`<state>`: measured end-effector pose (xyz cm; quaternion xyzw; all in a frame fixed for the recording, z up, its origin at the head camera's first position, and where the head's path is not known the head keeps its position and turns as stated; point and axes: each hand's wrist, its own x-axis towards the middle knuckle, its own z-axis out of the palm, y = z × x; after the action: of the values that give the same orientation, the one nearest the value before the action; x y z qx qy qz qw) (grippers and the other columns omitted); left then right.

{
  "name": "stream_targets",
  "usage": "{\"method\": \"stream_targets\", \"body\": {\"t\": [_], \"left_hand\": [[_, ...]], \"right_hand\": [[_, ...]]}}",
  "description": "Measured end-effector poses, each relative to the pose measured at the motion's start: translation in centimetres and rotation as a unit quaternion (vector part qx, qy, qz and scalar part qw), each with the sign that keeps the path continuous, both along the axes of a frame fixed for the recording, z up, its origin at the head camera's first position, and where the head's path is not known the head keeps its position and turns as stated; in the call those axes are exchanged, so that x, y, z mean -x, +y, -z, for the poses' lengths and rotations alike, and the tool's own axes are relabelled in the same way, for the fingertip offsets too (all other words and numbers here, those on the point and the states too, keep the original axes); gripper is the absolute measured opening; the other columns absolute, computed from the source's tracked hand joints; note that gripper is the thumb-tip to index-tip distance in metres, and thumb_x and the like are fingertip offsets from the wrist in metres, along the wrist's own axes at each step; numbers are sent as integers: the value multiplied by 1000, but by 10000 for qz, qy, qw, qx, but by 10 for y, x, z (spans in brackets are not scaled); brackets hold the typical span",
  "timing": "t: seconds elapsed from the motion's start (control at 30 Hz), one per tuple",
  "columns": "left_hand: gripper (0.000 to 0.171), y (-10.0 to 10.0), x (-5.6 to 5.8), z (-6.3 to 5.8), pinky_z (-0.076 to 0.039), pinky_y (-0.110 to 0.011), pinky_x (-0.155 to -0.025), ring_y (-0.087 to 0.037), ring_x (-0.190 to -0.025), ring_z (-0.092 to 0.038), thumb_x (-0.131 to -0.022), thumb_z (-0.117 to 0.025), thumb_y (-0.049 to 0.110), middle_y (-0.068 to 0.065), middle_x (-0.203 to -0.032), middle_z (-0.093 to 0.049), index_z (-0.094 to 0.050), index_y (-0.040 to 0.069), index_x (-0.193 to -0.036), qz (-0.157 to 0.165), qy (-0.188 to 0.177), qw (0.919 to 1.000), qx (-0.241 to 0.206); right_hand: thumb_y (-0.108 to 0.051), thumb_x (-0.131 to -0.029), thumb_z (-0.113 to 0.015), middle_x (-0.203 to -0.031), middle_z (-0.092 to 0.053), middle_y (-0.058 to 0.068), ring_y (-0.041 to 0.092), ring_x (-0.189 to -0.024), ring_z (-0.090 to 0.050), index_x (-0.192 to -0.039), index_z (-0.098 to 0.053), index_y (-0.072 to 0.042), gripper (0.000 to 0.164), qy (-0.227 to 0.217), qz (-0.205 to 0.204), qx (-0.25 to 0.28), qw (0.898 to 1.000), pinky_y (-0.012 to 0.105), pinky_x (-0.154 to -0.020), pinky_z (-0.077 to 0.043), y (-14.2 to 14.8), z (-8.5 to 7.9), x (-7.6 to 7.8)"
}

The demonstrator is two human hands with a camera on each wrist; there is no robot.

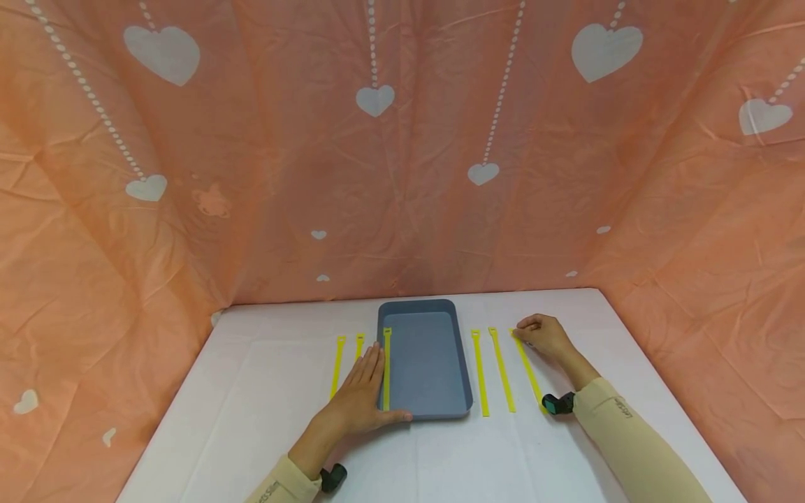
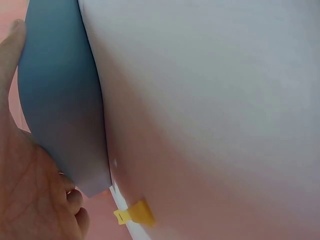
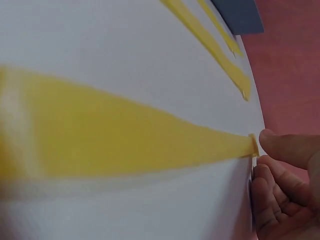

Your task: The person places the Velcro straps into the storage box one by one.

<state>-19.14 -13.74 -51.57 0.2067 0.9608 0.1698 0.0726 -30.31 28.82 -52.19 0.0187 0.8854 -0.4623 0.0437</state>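
The right hand [image 1: 546, 339], nearer than the thumb-splayed left hand [image 1: 360, 404], rests at a yellow slotted strap [image 1: 528, 367] lying lengthwise from fingertips toward wrist; whether it pinches is unclear.

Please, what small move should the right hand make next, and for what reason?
Probably the right hand should lift the rightmost yellow strip by its far end, toward the tray: the hand is already at that end, another yellow strip lies in the tray, and the left hand rests against the tray.
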Motion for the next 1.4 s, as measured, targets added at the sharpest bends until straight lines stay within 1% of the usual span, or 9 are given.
{"method": "stream_targets", "body": {"t": [0.1, 0.37, 0.53, 0.73, 0.97, 1.3, 1.4], "left_hand": [[137, 0, 0, -1, -12, -53, -134, -37, -167, -3, -84, -72, 82, -21, -180, -1, -8, -3, -171, 13, 13, 10000, -18], [138, 0, -1, -3, -14, -53, -134, -37, -167, -5, -83, -71, 84, -22, -179, -3, -10, -4, -170, 37, 31, 10000, -36], [137, 0, -1, -4, -13, -54, -134, -37, -167, -4, -84, -72, 82, -22, -179, -3, -10, -4, -170, 26, 9, 10000, -66], [137, 0, -1, -2, -13, -54, -134, -37, -167, -4, -84, -71, 83, -21, -180, -2, -9, -3, -170, 14, -5, 10000, -83], [138, 0, -1, -2, -13, -54, -134, -36, -167, -3, -83, -72, 83, -20, -180, 0, -8, -2, -171, -24, -72, 9999, -91], [137, 1, -3, -5, -14, -54, -134, -38, -166, -5, -84, -73, 81, -21, -179, -1, -10, -4, -170, -13, -67, 10000, -73], [137, 2, -2, -5, -14, -54, -134, -38, -166, -4, -84, -72, 82, -22, -179, -1, -10, -4, -170, -6, -64, 10000, -63]], "right_hand": [[-14, -99, -79, -89, -67, 7, 15, -78, -58, -113, -69, 8, 28, -11, 10, -44, 10000, 25, -64, -51, -1, -1, 0], [-16, -97, -81, -89, -63, 8, 20, -81, -56, -110, -68, 6, 28, -28, 114, -223, 9997, 28, -68, -48, -7, -4, -1], [-14, -96, -81, -86, -62, 7, 19, -80, -55, -108, -68, 6, 27, 30, 136, -228, 9996, 29, -69, -47, -8, -1, 0], [-15, -97, -81, -88, -64, 8, 20, -81, -57, -109, -69, 5, 26, 144, 124, -356, 9992, 29, -72, -48, -7, 1, 0], [-14, -97, -80, -90, -65, 10, 21, -81, -59, -110, -68, 7, 27, 171, 100, -323, 9993, 30, -71, -49, -7, 3, -1], [-9, -96, -80, -92, -64, 11, 20, -82, -59, -110, -66, 9, 26, 301, 86, -175, 9994, 30, -72, -50, -8, 4, -6], [-7, -96, -79, -93, -63, 11, 20, -84, -58, -110, -64, 8, 26, 357, 83, -106, 9993, 27, -71, -50, -7, 4, -7]]}}
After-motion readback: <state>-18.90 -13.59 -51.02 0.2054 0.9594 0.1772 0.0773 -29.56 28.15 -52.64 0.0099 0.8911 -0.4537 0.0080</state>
